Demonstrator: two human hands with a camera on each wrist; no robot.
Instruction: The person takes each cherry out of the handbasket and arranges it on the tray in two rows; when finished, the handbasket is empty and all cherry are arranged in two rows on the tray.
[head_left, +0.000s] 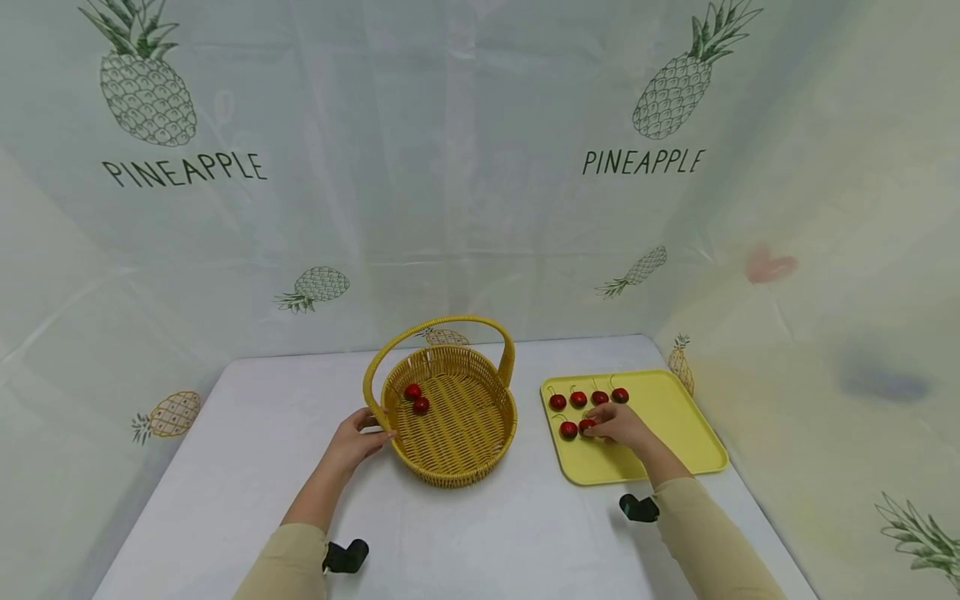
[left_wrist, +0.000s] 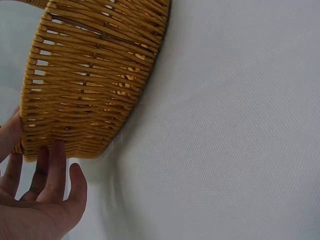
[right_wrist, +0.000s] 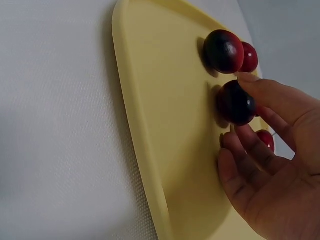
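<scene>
At the left side of a round yellow wicker basket with a tall handle, my left hand grips the rim near the handle's foot. The left wrist view shows its fingers against the woven outer wall. Two red cherries lie inside the basket. On the yellow tray to the right, my right hand pinches a dark red cherry between thumb and fingers, low over the tray surface. Another cherry sits right beside it, and several more with thin stems stand in a row behind.
A white-covered table carries the basket and tray, with a gap of tabletop between them. Behind and at the sides hangs a pale curtain printed with pineapples. Black wrist mounts stick out from both sleeves.
</scene>
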